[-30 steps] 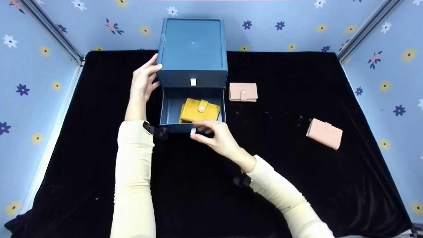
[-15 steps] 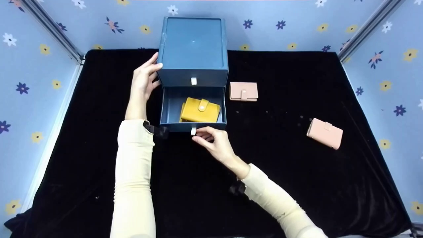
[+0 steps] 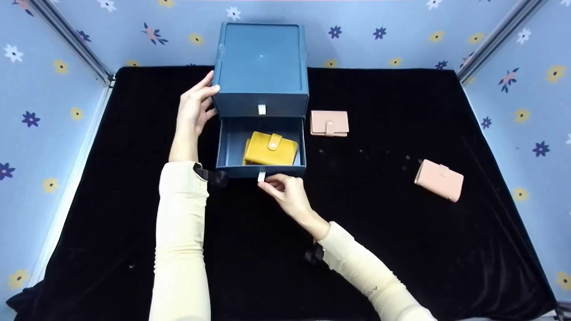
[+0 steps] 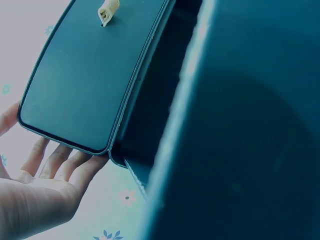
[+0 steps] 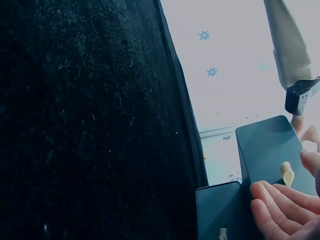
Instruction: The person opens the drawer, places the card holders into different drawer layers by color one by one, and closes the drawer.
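Note:
A blue two-drawer cabinet [image 3: 263, 58] stands at the back, its lower drawer [image 3: 229, 145] pulled out. In that drawer lies a yellow wallet [image 3: 270, 149] with a snap strap, over another yellow piece mostly hidden beneath. My left hand [image 3: 192, 107] rests against the cabinet's left side, fingers spread and one fingertip at its front corner. In the left wrist view those fingers reach behind the edge of a drawer front [image 4: 85, 80]. My right hand [image 3: 287, 194] pinches the lower drawer's white pull tab [image 3: 261, 177] between thumb and fingertips.
One pink wallet [image 3: 329, 123] lies just right of the cabinet; a second pink wallet [image 3: 439, 180] lies farther right, turned at an angle. Black cloth [image 3: 379, 249] covers the table. Floral blue panels [image 3: 383, 35] stand behind and at both sides.
My right hand has come down from the drawer's front rim, and its fingers have closed in on the pull tab. My left hand and the wallets stay where they were.

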The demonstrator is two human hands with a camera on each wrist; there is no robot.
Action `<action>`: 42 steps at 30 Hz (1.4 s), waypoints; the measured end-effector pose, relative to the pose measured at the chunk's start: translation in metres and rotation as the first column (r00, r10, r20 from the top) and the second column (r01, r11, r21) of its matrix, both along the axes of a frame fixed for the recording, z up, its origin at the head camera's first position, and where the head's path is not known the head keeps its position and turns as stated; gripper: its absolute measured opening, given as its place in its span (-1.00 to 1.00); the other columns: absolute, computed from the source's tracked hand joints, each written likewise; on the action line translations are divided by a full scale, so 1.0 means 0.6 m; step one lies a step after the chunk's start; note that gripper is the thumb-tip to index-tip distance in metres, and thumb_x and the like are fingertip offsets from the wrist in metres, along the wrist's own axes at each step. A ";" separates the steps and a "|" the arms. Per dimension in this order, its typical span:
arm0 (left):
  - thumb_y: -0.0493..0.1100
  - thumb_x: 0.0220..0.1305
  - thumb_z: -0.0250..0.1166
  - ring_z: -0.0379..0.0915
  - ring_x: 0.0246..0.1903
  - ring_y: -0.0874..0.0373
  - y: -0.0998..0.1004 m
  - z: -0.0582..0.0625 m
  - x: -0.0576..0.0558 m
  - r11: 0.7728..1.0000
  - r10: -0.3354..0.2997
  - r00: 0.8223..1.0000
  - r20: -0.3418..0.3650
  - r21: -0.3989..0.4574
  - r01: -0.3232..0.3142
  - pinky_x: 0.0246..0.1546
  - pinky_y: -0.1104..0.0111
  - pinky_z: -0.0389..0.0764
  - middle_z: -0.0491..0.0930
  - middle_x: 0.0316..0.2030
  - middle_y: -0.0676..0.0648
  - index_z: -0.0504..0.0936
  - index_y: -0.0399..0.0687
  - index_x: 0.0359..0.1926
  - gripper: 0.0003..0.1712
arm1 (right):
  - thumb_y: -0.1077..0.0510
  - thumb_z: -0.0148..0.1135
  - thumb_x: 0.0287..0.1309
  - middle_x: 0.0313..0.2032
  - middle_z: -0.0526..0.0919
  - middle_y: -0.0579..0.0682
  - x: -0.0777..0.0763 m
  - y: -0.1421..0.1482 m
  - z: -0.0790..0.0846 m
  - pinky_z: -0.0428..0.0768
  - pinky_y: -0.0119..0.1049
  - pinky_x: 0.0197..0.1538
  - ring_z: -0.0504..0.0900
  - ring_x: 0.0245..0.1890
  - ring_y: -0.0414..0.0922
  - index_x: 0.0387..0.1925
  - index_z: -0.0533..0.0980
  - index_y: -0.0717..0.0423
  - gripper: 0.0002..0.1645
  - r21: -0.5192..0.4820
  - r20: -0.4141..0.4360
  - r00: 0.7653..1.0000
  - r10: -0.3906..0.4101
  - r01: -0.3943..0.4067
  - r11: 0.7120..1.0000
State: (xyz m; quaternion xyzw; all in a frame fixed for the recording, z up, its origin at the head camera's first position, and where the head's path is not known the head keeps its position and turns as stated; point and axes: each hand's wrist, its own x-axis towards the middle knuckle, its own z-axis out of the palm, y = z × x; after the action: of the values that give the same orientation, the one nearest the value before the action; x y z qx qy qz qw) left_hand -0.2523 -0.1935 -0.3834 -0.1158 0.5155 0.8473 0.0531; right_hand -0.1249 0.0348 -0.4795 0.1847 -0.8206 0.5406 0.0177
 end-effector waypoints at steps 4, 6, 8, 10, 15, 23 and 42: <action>-0.25 -0.07 0.36 0.18 0.16 0.20 0.001 0.001 0.002 1.000 0.001 1.000 -0.008 -0.012 -0.001 0.10 0.19 0.20 0.28 0.18 0.11 0.43 0.16 0.15 -0.33 | 0.02 0.25 0.01 -0.57 0.64 -0.01 -0.005 -0.006 -0.005 0.50 -0.44 -0.50 0.57 -0.61 -0.29 -0.41 0.61 0.25 -0.68 -0.020 0.039 0.999 0.004 -0.003 1.000; -0.24 -0.06 0.35 0.17 0.16 0.20 0.002 0.004 0.004 1.000 0.001 1.000 -0.010 -0.022 -0.002 0.10 0.19 0.20 0.28 0.18 0.12 0.42 0.17 0.15 -0.33 | 0.03 0.25 0.02 -0.59 0.64 -0.01 -0.007 -0.009 -0.008 0.50 -0.43 -0.52 0.57 -0.64 -0.27 -0.42 0.62 0.24 -0.69 -0.025 0.050 0.999 0.001 0.000 1.000; -0.24 -0.04 0.33 0.17 0.17 0.19 0.005 0.006 0.006 0.999 0.003 1.000 -0.011 -0.032 -0.003 0.09 0.20 0.21 0.26 0.19 0.11 0.40 0.15 0.17 -0.33 | 0.04 0.24 0.03 -0.59 0.64 -0.01 -0.009 -0.012 -0.010 0.50 -0.42 -0.54 0.58 -0.65 -0.21 -0.44 0.62 0.23 -0.71 -0.031 0.051 0.999 -0.003 0.004 1.000; -0.24 -0.03 0.32 0.17 0.17 0.19 0.006 0.008 0.008 0.999 0.003 1.000 -0.010 -0.036 -0.003 0.09 0.20 0.22 0.26 0.19 0.11 0.39 0.15 0.18 -0.33 | 0.04 0.23 0.04 -0.61 0.63 -0.02 -0.010 -0.013 -0.010 0.49 -0.42 -0.55 0.59 -0.66 -0.18 -0.47 0.62 0.21 -0.72 -0.027 0.039 0.999 -0.009 0.010 1.000; -0.24 -0.04 0.34 0.18 0.16 0.19 0.005 0.008 0.008 0.999 0.004 1.000 -0.013 -0.035 -0.005 0.09 0.20 0.22 0.27 0.19 0.11 0.40 0.15 0.17 -0.32 | 0.08 0.23 0.05 -0.62 0.63 -0.03 -0.011 -0.017 -0.011 0.48 -0.44 -0.57 0.59 -0.67 -0.18 -0.50 0.62 0.21 -0.75 -0.052 0.014 1.000 -0.015 0.016 0.999; -0.24 -0.06 0.36 0.19 0.15 0.20 0.002 0.003 0.004 1.000 0.006 1.000 -0.010 -0.015 -0.006 0.10 0.19 0.20 0.29 0.17 0.12 0.42 0.15 0.15 -0.33 | 0.19 0.24 0.03 -0.62 0.63 0.05 -0.010 -0.026 -0.009 0.49 -0.44 -0.56 0.59 -0.67 -0.14 -0.50 0.61 0.28 -0.81 -0.123 0.001 0.999 -0.032 0.032 0.992; -0.25 -0.04 0.34 0.19 0.16 0.18 0.006 0.011 0.010 1.000 0.010 1.000 -0.005 -0.029 -0.010 0.08 0.19 0.22 0.28 0.18 0.09 0.40 0.15 0.17 -0.33 | 0.28 0.22 0.03 -0.62 0.62 0.07 -0.068 -0.033 -0.002 0.50 -0.49 -0.53 0.60 -0.65 -0.09 -0.54 0.59 0.31 -0.85 -0.075 -0.065 0.996 -0.061 0.056 0.996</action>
State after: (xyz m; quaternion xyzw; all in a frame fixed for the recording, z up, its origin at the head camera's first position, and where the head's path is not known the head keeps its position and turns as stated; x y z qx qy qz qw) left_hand -0.2462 -0.1898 -0.3766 -0.1169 0.5274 0.8403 0.0458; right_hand -0.1656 0.0150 -0.4807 0.1779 -0.8043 0.5630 0.0677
